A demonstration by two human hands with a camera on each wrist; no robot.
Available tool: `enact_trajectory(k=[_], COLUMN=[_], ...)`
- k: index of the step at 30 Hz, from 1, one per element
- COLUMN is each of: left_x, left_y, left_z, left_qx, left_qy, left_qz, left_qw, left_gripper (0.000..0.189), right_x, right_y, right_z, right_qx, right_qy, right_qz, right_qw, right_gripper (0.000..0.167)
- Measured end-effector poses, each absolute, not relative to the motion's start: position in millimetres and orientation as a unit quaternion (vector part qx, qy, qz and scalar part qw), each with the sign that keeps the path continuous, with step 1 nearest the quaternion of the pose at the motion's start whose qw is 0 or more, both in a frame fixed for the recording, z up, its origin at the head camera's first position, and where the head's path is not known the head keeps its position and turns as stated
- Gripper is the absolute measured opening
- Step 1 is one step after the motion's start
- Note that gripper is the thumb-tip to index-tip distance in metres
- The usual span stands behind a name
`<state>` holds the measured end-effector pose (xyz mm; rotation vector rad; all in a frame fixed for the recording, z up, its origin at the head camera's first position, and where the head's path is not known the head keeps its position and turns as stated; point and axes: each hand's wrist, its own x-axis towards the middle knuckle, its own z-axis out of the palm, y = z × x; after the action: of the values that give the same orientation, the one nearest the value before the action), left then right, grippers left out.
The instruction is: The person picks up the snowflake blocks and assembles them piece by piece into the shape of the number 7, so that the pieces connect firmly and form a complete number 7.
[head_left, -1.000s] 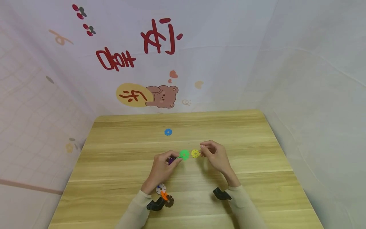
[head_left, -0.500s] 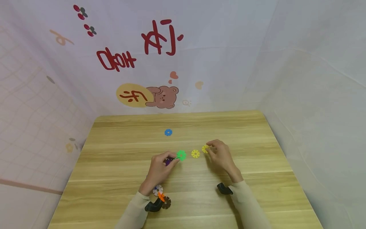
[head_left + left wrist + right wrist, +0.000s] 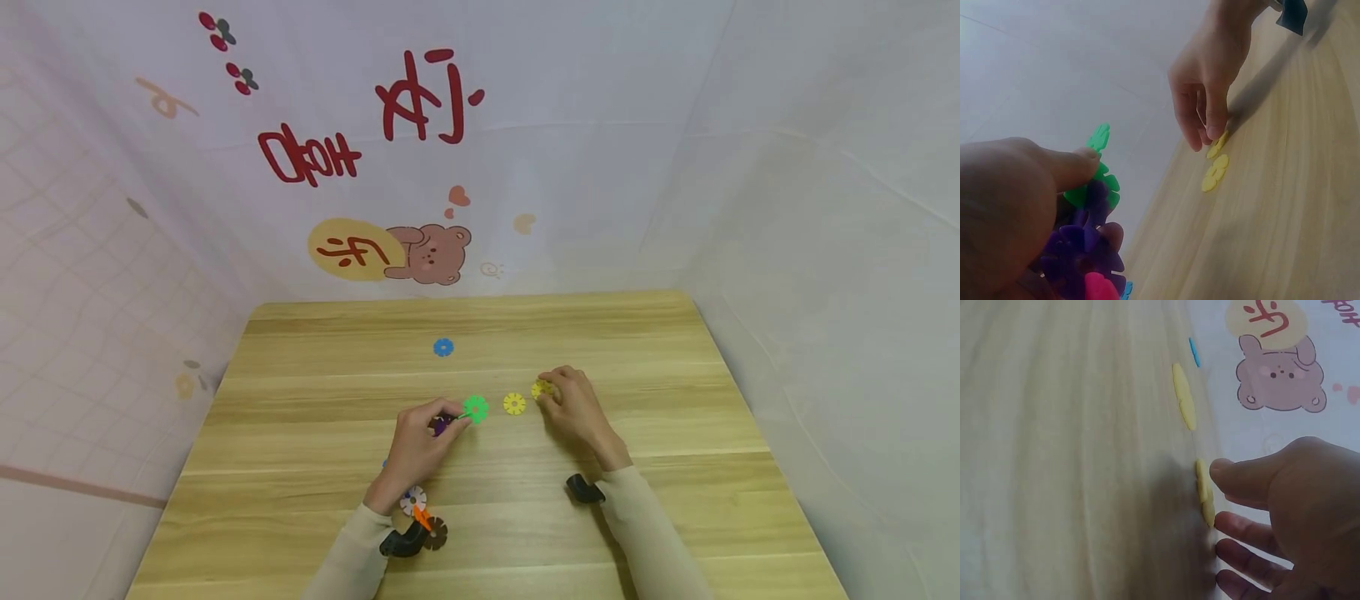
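My left hand (image 3: 416, 442) pinches a chain of interlocked plastic snowflake discs. A green disc (image 3: 476, 409) sticks out past the fingertips, and purple discs (image 3: 1082, 250) and a pink one (image 3: 1101, 287) show in the left wrist view. The chain trails under the wrist to a white disc (image 3: 413, 501), an orange one (image 3: 422, 518) and a brown one (image 3: 436, 533); the forearm hides part of it. My right hand (image 3: 579, 408) hovers at a yellow disc (image 3: 540, 389) on the table, thumb and fingers apart around it. Another yellow disc (image 3: 514, 404) lies flat between the hands.
A blue disc (image 3: 443, 347) lies farther back on the wooden table (image 3: 315, 367). White printed cloth (image 3: 585, 150) rises behind the table and along both sides. A black wrist mount (image 3: 585, 489) juts from the right sleeve, another (image 3: 403, 540) from the left.
The right hand has shifted right, off the middle yellow disc, and the second yellow disc now shows by its fingers. The left hand has drawn slightly left with the chain.
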<state>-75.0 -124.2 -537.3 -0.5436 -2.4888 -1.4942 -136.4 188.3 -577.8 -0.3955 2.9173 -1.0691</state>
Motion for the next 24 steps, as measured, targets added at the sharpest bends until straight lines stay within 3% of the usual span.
enact_trajectory(k=[12, 24], left_x=[-74.4, -73.6], left_y=[-124.1, -124.4], left_z=[-537.2, -536.2], left_qx=[-0.187, -0.179], left_qy=[-0.842, -0.843], left_qz=[-0.495, -0.497], left_qw=[0.102, 0.099], left_gripper=[0.007, 0.009], right_x=[-143.7, -145.7], right_y=[194.5, 194.4], right_z=[-579.4, -576.8], right_qx=[-0.133, -0.136], right_qy=[0.934, 0.934], right_qz=[-0.328, -0.327], right_qw=[0.043, 0.047], right_gripper=[0.04, 0.032])
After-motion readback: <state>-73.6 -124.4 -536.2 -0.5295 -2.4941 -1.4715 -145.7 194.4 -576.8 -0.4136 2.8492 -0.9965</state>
